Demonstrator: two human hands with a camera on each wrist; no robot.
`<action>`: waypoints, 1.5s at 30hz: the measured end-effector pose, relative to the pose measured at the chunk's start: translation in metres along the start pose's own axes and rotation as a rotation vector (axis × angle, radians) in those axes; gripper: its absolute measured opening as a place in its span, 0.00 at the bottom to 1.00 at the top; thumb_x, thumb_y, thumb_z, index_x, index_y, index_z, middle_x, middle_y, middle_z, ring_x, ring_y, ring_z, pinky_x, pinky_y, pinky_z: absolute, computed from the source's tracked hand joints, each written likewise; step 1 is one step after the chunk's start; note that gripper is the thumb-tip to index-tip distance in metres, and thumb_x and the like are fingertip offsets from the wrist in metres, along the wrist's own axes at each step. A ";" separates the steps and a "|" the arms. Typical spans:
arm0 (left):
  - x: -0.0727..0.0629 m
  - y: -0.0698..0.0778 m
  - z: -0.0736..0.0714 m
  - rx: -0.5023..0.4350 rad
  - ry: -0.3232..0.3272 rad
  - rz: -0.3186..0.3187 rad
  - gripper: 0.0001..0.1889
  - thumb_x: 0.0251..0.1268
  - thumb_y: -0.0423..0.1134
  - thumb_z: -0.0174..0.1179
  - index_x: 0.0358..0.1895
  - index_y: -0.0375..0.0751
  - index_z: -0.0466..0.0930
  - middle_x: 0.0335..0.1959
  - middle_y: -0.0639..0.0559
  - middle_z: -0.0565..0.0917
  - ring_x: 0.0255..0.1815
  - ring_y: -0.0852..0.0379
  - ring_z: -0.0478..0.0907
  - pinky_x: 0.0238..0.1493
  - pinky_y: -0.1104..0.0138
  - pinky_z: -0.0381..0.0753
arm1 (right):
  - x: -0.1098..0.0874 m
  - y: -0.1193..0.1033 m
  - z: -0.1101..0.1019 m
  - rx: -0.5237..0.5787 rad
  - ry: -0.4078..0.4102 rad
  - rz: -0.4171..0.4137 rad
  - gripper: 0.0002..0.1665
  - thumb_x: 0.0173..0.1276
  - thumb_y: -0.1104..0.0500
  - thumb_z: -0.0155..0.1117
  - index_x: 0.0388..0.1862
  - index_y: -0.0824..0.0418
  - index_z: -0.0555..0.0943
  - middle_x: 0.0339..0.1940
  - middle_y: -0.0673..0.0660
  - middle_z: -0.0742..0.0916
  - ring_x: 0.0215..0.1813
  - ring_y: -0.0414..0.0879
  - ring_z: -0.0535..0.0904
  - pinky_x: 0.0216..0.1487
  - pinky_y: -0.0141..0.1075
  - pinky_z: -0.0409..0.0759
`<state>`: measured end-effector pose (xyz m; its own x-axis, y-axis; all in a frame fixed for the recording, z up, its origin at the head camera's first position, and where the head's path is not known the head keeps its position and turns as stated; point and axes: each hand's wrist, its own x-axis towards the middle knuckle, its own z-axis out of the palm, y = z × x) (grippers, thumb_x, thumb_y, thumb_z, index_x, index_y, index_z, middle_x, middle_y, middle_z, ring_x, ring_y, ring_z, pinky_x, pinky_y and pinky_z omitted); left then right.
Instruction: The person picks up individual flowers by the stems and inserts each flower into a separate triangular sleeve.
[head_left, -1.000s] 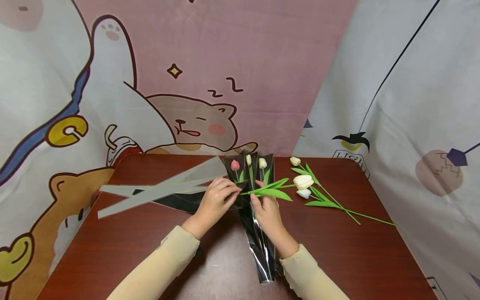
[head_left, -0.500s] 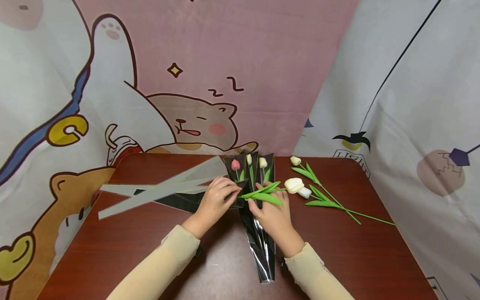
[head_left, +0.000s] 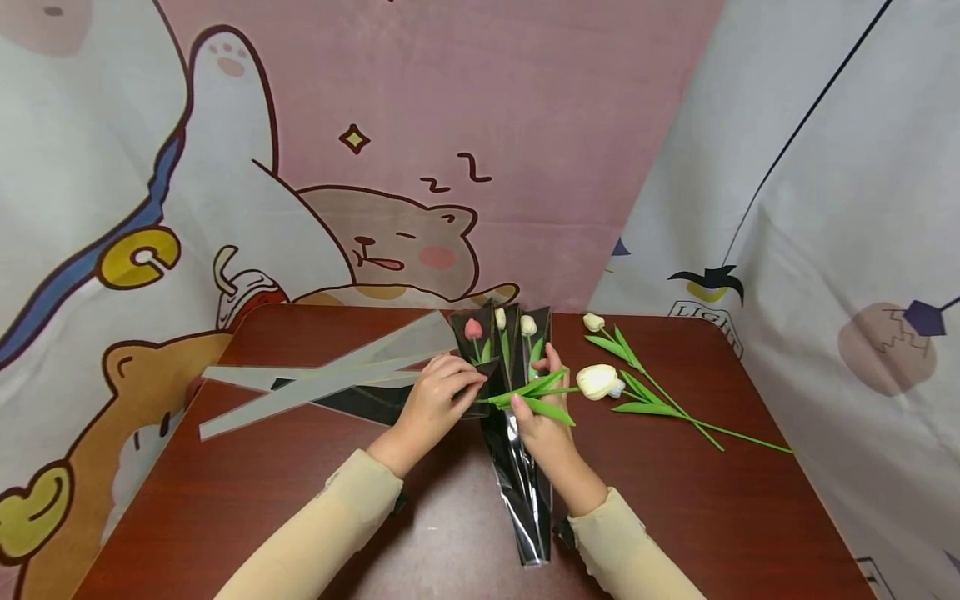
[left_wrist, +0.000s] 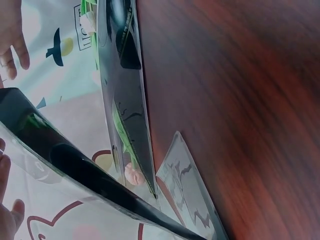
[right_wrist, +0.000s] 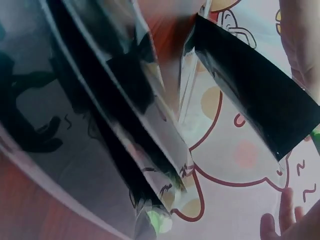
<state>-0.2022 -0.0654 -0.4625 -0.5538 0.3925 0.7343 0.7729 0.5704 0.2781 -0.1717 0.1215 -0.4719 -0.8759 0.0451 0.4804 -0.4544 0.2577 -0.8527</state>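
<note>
My left hand (head_left: 435,396) grips the mouth of a long black flower sleeve (left_wrist: 75,160), which stretches off to the left. A white tulip (head_left: 597,381) lies crosswise with its bloom to the right. My right hand (head_left: 546,429) holds it by the stem and leaves, thumb in front and fingers behind. The lower stem runs into the mouth of the sleeve, and its end is hidden there. Under the hands, several black sleeves with tulips inside (head_left: 517,500) lie side by side, one bloom pink (head_left: 473,329) and two white.
Flat sleeves with pale grey edges (head_left: 322,379) cross each other on the left of the brown table (head_left: 300,517). Loose white tulips (head_left: 594,322) with green stems lie at the right. A cartoon-printed cloth (head_left: 570,167) hangs behind the table.
The held tulip first slid left towards the sleeve, then shifted slightly right and down. My right hand moved along it and changed its hold. The left hand stayed in place.
</note>
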 end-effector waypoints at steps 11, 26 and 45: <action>-0.001 0.002 0.001 0.014 -0.015 -0.006 0.04 0.57 0.34 0.66 0.36 0.43 0.87 0.34 0.54 0.84 0.41 0.57 0.78 0.63 0.60 0.71 | 0.007 -0.004 -0.021 0.234 -0.143 0.254 0.34 0.74 0.49 0.32 0.71 0.68 0.59 0.69 0.67 0.63 0.73 0.59 0.52 0.72 0.54 0.44; 0.001 0.002 0.000 0.006 -0.008 -0.004 0.04 0.58 0.34 0.66 0.36 0.43 0.87 0.34 0.54 0.84 0.41 0.57 0.78 0.64 0.61 0.70 | 0.010 -0.003 -0.048 0.421 -0.143 0.486 0.34 0.68 0.60 0.45 0.73 0.63 0.58 0.41 0.40 0.78 0.51 0.38 0.66 0.58 0.41 0.56; -0.002 0.001 -0.001 0.020 -0.008 0.009 0.04 0.57 0.34 0.67 0.35 0.43 0.87 0.33 0.54 0.84 0.40 0.57 0.78 0.57 0.59 0.74 | 0.002 0.012 -0.046 0.564 0.016 0.568 0.10 0.67 0.62 0.41 0.32 0.51 0.71 0.33 0.42 0.76 0.39 0.35 0.71 0.48 0.30 0.66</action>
<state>-0.2000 -0.0657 -0.4630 -0.5493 0.4033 0.7319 0.7716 0.5809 0.2591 -0.1711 0.1688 -0.4715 -0.9975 0.0382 -0.0592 0.0430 -0.3354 -0.9411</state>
